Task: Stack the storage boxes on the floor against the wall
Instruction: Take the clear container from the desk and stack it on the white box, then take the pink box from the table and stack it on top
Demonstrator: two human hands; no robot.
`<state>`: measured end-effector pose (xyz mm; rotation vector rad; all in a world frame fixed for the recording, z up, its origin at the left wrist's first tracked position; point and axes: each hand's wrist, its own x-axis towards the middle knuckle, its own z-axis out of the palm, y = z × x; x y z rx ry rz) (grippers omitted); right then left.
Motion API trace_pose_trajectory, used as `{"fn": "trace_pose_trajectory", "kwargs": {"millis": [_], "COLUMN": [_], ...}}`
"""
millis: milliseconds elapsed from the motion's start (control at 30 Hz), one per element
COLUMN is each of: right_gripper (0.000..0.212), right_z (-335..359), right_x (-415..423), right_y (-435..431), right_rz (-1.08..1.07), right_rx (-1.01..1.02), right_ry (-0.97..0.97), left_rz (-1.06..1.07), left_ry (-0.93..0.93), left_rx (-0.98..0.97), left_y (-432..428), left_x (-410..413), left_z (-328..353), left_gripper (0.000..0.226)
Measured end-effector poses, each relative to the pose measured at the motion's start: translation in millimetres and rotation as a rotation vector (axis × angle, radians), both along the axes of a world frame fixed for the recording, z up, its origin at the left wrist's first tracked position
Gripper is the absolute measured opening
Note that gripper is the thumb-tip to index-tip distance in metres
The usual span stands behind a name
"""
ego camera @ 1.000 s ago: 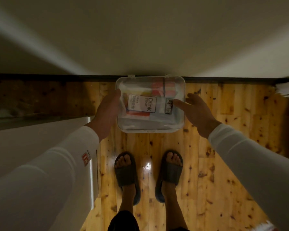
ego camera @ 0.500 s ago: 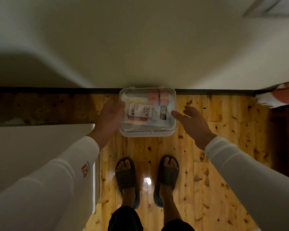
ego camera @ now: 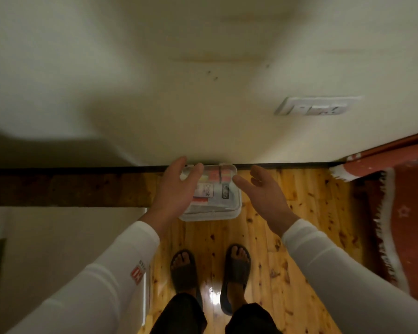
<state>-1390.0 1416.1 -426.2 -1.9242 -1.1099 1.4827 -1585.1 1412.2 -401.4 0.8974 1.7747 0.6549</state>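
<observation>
both hands have lifted off the clear storage box (ego camera: 212, 194) — left hand (ego camera: 176, 186) spread above it, right hand (ego camera: 263, 189) open beside (holding nothing) — leaving it flush against the wall (ego camera: 179, 92).

left hand (ego camera: 176, 189) hides box (ego camera: 217, 201) corner, outlet (ego camera: 316, 108) blurred

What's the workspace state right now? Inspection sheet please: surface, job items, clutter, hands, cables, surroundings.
Surface: wooden floor, glossy, dim light.
Job's things: one clear storage box on the floor, far edge at the wall; packets inside; only one box visible.
Clutter: nothing seen.
Hands: left hand open, in front of the box's left side, contact unclear; right hand open, beside the box.
Cables: nothing seen.
Surroundings: red rug at right, wall socket, white furniture at left, slippers.
</observation>
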Motion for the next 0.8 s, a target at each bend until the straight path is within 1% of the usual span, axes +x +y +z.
{"fn": "trace_pose_trajectory", "kwargs": {"millis": [133,300,367,500,600,800], "right_gripper": [0.082,0.076,0.076,0.075,0.076,0.077], "right_z": [62,126,158,201,238,280], "right_x": [-5,-7,-6,-3,2,23], "right_y": [-8,-22,-32,-45,-63,-105], "right_rz": [-0.004,-0.013,-0.04,-0.09,-0.147,-0.236], "right_rx": [0.067,0.114,0.139,0.182,0.232,0.274], "right_ry": [0.031,-0.005,-0.019,-0.001,-0.017,-0.062], "left_rz": [-0.11,-0.149,-0.183,-0.207,-0.299,-0.449], "left_ry": [0.058,-0.013,-0.012,-0.067,-0.07,-0.113], "left_rx": [0.036,0.076,0.105,0.143,0.206,0.241], "left_y": [-6,-22,-30,-36,-40,-51], "left_x": [3,8,7,6,12,45], "left_z": [56,115,146,181,213,245], "left_gripper": [0.061,0.054,0.052,0.051,0.052,0.052]}}
